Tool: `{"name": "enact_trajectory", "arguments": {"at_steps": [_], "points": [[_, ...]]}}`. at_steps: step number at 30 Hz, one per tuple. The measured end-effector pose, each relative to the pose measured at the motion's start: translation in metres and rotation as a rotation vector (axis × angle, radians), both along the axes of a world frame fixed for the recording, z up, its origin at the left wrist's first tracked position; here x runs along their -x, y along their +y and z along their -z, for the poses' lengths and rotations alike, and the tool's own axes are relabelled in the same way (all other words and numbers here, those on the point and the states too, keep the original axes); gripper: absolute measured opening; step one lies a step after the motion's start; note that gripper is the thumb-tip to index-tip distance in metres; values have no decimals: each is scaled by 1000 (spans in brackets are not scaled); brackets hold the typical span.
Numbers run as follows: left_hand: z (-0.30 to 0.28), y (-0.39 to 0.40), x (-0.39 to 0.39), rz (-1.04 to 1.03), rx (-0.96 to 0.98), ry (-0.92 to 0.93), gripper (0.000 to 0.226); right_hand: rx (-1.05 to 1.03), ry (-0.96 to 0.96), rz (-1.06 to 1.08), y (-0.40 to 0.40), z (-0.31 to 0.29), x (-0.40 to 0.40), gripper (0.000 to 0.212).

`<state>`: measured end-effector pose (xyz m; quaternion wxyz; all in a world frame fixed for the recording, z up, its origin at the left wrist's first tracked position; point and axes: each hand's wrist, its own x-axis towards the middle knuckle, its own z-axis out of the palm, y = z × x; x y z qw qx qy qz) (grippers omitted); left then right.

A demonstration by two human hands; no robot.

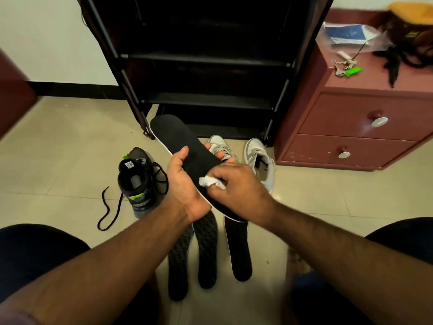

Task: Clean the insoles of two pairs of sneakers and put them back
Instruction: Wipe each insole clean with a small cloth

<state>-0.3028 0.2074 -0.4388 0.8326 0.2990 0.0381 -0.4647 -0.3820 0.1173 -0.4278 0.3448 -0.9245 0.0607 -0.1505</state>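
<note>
Just in front of the tall black shelf rack, above the beige tiled floor, we hold a long black foam insole with a thin white edge tilted, its toe end pointing up toward the rack's lowest shelf. Our left hand grips it from below near the middle, thumb curled over the near edge and fingertips showing past the far edge, so most of the insole's length sticks out beyond the grip toward the rack while the heel end runs down under our right hand. That hand pinches a small crumpled white wipe between curled fingers and presses it on the insole's upper face, just beside the left palm.

Nearer to us than the rack, three more insoles lie flat on the tiles: two dark textured ones side by side and touching, and a smooth black insole with a pale rim just to their right. Left of the rack's foot stands a black sneaker with green accents and loose black laces. Right below the rack's bottom shelf sits a pair of white and grey sneakers, partly hidden behind our hands. Right of the rack stands a reddish-brown cabinet with two round-knobbed drawers, with a bunch of keys and a green tag on top
</note>
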Motion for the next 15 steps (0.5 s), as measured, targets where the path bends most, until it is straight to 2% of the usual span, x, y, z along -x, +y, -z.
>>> {"name": "enact_trajectory", "arguments": {"at_steps": [4,6,8,11,13,15], "points": [[0,1,2,-8,-34,-3,41,40,65,196,-35,0,-6,19],[-2,1,2,-30,-45,-15,42,53,50,228,-33,1,-6,19],[-5,1,2,-26,-87,-32,54,11,27,164,-15,0,-4,9],[1,0,-1,-7,-119,-11,69,-116,23,4,10,-2,2,10],[0,1,-1,29,-88,-20,73,-44,6,-1,2,1,1,9],[-1,0,1,42,-50,-25,72,95,35,114,-19,5,-4,13]]}}
